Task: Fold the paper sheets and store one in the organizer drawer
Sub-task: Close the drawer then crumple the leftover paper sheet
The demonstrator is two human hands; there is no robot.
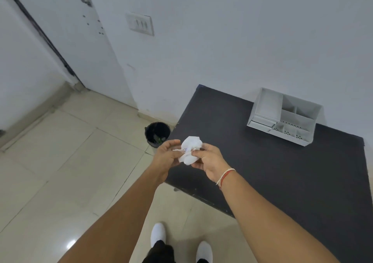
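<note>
The paper (190, 149) is a white, crumpled wad, bunched into uneven lumps and creases rather than lying flat, with a small blue mark showing on the side that faces the camera. It is held in the air between both hands, above the near left corner of the dark desk (282, 173) and well apart from the organizer (284, 116). The left hand (166, 157) cups the wad from the left, fingers curled around its lower edge in a loose grip. The right hand (207, 160) pinches it from the right, thumb and fingers closed on the paper. The white organizer stands at the far side of the desk against the wall, its open compartments facing up. A black bin (157, 133) sits on the tiled floor beside the desk.
</note>
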